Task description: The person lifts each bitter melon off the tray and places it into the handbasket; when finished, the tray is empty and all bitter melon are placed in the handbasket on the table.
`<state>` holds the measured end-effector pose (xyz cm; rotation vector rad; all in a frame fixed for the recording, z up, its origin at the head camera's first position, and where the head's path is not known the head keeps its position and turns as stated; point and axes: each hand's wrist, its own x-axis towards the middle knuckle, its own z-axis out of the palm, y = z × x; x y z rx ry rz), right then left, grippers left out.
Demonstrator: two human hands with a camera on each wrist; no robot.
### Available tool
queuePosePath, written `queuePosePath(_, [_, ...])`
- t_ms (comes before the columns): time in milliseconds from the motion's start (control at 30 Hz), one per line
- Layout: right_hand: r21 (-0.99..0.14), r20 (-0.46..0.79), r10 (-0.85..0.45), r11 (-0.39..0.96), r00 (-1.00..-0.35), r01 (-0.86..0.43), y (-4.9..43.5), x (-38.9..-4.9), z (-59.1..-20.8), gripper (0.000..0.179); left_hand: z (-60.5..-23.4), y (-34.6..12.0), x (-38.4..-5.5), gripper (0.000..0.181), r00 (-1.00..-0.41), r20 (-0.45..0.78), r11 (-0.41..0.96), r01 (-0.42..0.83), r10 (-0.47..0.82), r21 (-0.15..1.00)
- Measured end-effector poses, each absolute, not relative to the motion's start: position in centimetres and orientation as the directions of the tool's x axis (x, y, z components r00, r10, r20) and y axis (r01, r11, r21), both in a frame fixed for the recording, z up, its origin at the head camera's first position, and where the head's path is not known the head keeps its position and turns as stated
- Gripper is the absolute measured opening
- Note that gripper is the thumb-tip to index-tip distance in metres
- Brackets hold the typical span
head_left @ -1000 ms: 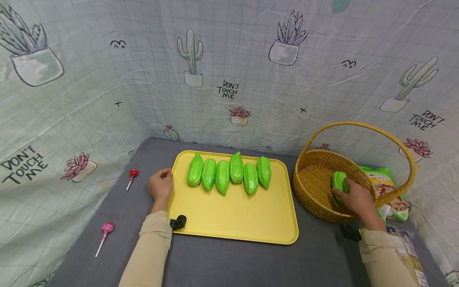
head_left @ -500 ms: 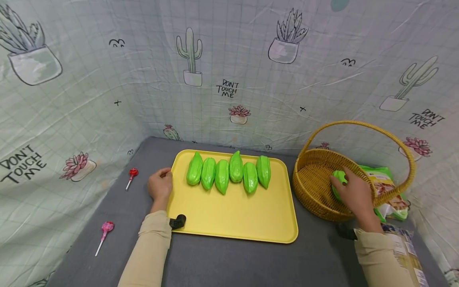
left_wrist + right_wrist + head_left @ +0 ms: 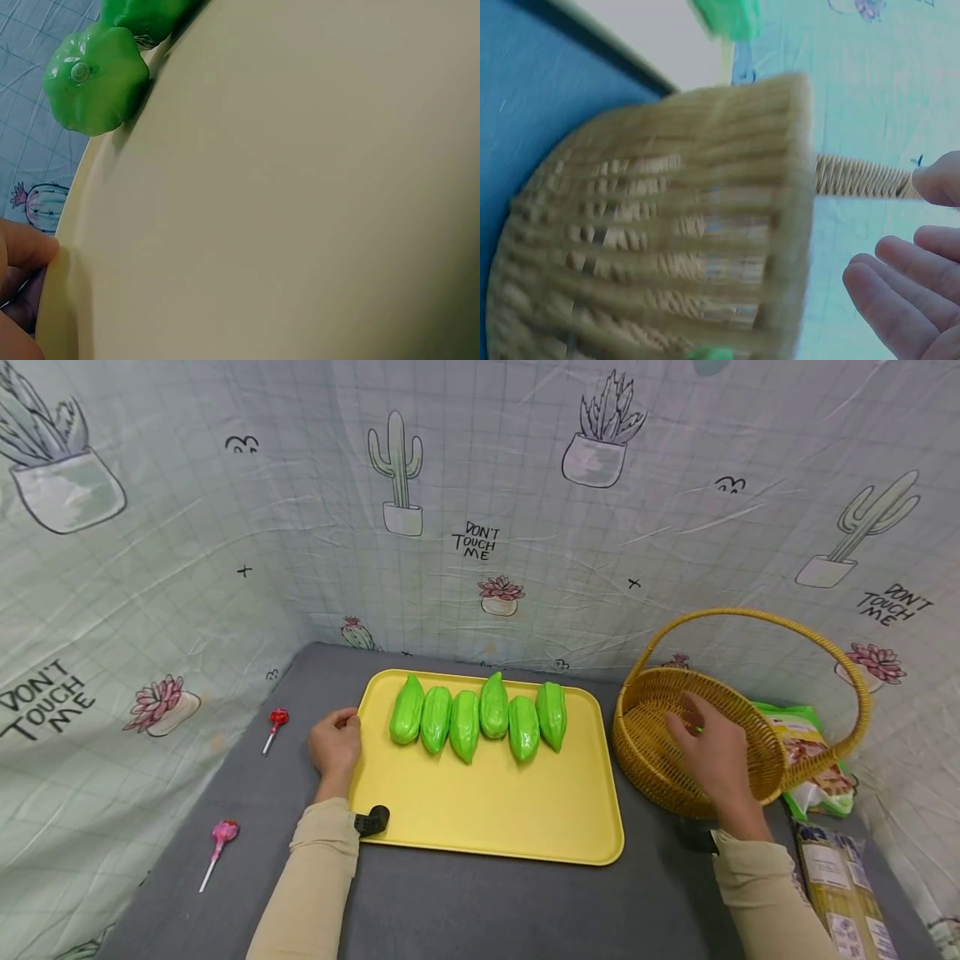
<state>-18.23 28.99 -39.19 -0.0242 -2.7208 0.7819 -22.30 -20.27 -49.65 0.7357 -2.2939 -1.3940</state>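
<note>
My left hand (image 3: 336,748) holds the left rim of a yellow tray (image 3: 487,814); in the left wrist view its curled fingers (image 3: 30,244) meet the tray's edge. Several glossy green ridged fruits, like star fruit (image 3: 465,727), lie side by side across the back half of the tray. Over the wicker basket (image 3: 652,777), my right hand (image 3: 712,747) is raised with thumb and fingers apart, holding nothing. A bit of green (image 3: 712,352) shows through the basket's weave in the right wrist view; from the head, my hand hides that spot.
The basket's tall handle (image 3: 750,612) arches over its opening. Behind the basket lies a green and white food packet (image 3: 813,777), with clear packs of long pale sticks (image 3: 843,881) at the right. A red lollipop (image 3: 278,718) and a pink lollipop (image 3: 223,832) lie on the left.
My right hand has let go of the green star fruit inside the basket and moved up and to the left. My left hand stays at the tray's rim.
</note>
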Motion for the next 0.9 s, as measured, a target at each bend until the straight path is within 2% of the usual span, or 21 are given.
queuePosePath(167, [-0.56,0.318,0.094,0.821,-0.943,-0.107,27.4,-18.7,-38.9,0.052,-49.7,-20.3,-22.2,0.026,-0.798,0.031,0.376,-0.248,-0.601,0.893])
queuePosePath(400, [-0.543,0.371,0.054,0.822,-0.927,-0.169,25.2,-19.6,-38.8,0.048,-49.7,-20.3,-22.3,0.027,-0.798,0.035,0.379,-0.247,-0.602,0.892])
queuePosePath(900, [-0.562,0.277,-0.062,0.799,-0.959,-0.214,19.9,-20.8,-40.1,0.056,-49.6,-20.2,-22.3,0.027,-0.794,0.029,0.374,-0.253,-0.607,0.892])
